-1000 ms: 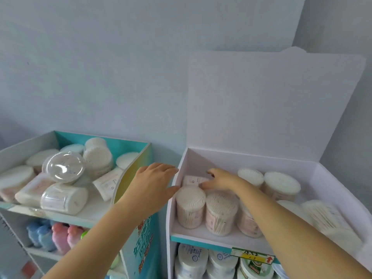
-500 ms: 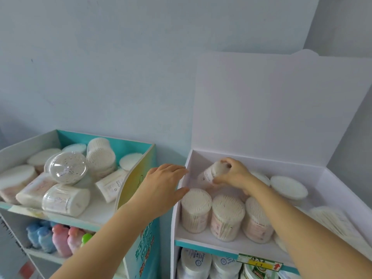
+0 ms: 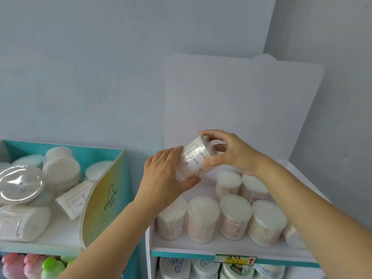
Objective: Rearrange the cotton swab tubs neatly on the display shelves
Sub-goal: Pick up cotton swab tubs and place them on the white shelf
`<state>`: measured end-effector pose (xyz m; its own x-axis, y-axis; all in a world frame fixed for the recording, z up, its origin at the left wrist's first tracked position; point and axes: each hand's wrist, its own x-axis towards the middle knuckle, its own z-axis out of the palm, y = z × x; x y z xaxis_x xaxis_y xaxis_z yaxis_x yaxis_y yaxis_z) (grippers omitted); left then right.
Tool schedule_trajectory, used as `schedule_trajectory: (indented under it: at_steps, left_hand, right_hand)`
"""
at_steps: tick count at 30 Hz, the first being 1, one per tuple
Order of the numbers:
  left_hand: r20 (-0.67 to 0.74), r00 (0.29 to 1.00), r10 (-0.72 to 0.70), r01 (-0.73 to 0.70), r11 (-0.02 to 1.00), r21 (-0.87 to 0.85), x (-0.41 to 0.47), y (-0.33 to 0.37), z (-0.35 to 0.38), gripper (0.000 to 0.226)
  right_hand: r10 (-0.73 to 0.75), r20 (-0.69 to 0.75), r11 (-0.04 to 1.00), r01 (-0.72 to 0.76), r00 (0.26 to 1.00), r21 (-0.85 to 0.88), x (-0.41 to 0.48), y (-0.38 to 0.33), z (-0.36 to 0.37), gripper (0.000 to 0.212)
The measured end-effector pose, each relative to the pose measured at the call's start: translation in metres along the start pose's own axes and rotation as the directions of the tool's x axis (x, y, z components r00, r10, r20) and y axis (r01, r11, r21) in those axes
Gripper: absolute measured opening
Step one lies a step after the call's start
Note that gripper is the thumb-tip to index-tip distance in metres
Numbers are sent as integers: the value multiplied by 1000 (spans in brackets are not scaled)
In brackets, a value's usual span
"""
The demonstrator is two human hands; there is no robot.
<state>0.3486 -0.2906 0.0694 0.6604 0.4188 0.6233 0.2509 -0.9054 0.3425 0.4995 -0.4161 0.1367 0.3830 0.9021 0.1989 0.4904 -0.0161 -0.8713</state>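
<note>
1. White cotton swab tub (image 3: 196,158), clear-sided with a printed label: one, held tilted in the air over the white display shelf (image 3: 201,245), before its raised back panel.
2. Left hand (image 3: 167,178) cups the tub's lower end, fingers laid along its side and thumb curled underneath.
3. Right hand (image 3: 233,154) grips the upper end, fingers curled over it and thumb on the side.
4. Six upright tubs (image 3: 203,218) stand on the white shelf, four in front and two behind. A seventh tub (image 3: 291,236) is partly hidden by the right forearm.
5. At left, the teal shelf (image 3: 90,151) holds at least six jumbled tubs (image 3: 60,168), some lying on their sides.
6. Pink and green bottles (image 3: 32,266) sit below the teal shelf. One yellow price tag (image 3: 234,259) is on the white shelf's front edge.
</note>
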Motion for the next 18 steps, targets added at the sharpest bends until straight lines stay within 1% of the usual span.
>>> schedule_trajectory:
  at_steps: [3,7,12,15,18]
  left_hand:
    - [23,998,-50,49,998,32,-1,-5,6,87]
    - [75,988,-132,124,987,99,-8,-17,4,88]
    - [51,987,-150,142,980,137,-18,-35,-9,76]
    - [43,985,-170,162,976,148,-24,-44,-17,71]
    - [48,984,-174,166,977,137,-28,-45,-19,68]
  right_hand:
    - [28,-43,989,-34,999,-143,11,1,7,74]
    - [79,-141,915,-128,987,-382,36,16,30,84]
    - [220,-165,821,-274,962,-502,59,55,71,91]
    - [286,-121,773,-304,951,-557,62,75,92,92]
    - [320,-16,797,-278,947,-536,59,79,97,80]
